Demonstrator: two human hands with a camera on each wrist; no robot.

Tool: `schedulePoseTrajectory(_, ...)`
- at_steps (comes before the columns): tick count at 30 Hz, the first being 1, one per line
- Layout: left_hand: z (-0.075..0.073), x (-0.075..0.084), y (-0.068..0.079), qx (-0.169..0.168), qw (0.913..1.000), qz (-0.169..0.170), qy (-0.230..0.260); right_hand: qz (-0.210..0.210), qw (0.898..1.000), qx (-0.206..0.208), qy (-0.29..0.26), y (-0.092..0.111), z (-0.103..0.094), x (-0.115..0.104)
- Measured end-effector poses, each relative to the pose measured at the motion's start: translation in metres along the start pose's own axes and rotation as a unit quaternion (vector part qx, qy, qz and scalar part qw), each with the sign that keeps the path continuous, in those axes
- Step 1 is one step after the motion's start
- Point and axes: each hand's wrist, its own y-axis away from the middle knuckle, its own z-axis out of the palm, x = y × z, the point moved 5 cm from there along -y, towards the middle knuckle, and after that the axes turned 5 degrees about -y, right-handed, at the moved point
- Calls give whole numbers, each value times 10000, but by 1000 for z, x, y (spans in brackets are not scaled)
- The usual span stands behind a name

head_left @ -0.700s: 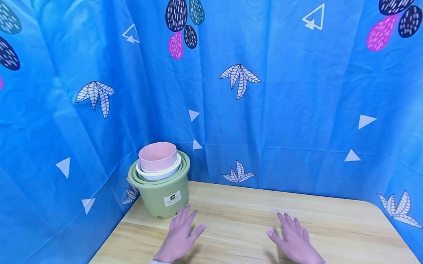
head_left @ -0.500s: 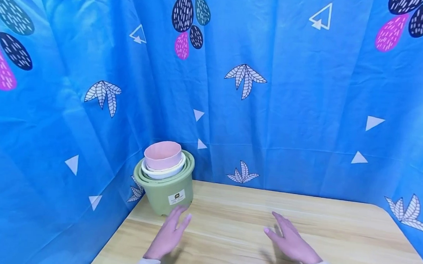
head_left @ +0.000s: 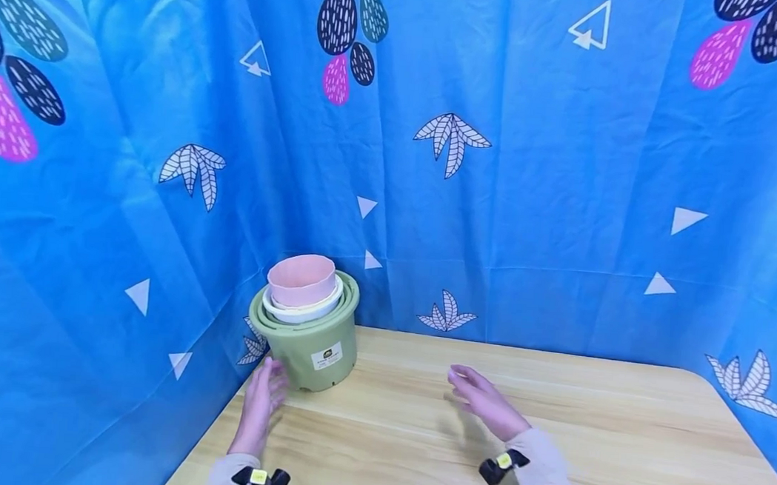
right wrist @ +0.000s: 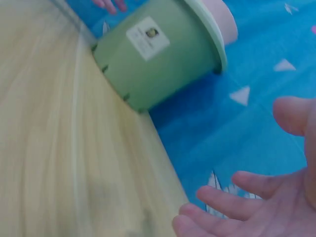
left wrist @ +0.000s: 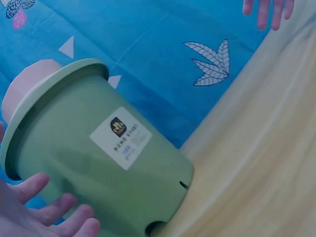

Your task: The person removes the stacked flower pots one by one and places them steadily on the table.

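A green plastic flowerpot (head_left: 311,353) with a white label (left wrist: 121,138) stands upright at the table's back left corner. Nested in its mouth are a white pot (head_left: 304,313) and, on top, a pink pot (head_left: 302,282). My left hand (head_left: 260,405) is at the green pot's left front side, fingers spread and holding nothing. In the left wrist view its fingertips overlap the pot's wall. My right hand (head_left: 485,404) is over the table right of the pot, palm turned toward it, fingers extended and holding nothing.
The wooden table (head_left: 416,452) has a light grain and a rounded back right corner. A blue patterned curtain (head_left: 531,207) hangs behind it and along the left side, close to the pots. Each wrist carries a black strap with a camera (head_left: 502,464).
My left hand has moved left, from in front of the green pot to its left side. My right hand has moved left toward the pot. The pots stay in place.
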Motion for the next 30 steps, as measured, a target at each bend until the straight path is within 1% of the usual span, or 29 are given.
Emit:
schedulePoseTrajectory(2,-1,4,-7,73,9992,39,390,-49,9999,-3,-146,-10,11,-9)
schedulePoseTrajectory(5,-2,8,-15,197,9939,-35,1086,-150,9996,-82,-227,-27,31,-25)
schedulePoseTrajectory(7,-5,10,-19,324,9895,-123,1400,-212,9995,-141,-177,-39,46,-35)
schedulePoseTrajectory(10,-14,14,-24,494,9849,-136,1654,-211,9993,-197,-239,-56,67,-44)
schedulePoseTrajectory(13,-23,18,-32,595,9830,-174,1726,-143,9992,-142,-351,-71,83,-47)
schedulePoseTrajectory(16,-27,21,-43,570,9846,-159,1647,-46,9988,-22,-479,-85,95,-49)
schedulePoseTrajectory(20,-19,22,-54,312,9887,-180,1453,9,9980,155,-608,-99,106,-53)
schedulePoseTrajectory(22,-15,21,-59,234,9897,-208,1395,15,9976,260,-649,-105,112,-56)
schedulePoseTrajectory(25,-14,20,-65,259,9888,-257,1448,74,9961,407,-776,-115,127,-60)
schedulePoseTrajectory(27,-14,20,-69,335,9881,-223,1488,108,9946,462,-918,-121,137,-63)
schedulePoseTrajectory(30,-16,21,-73,434,9887,-155,1425,171,9919,491,-1161,-128,153,-66)
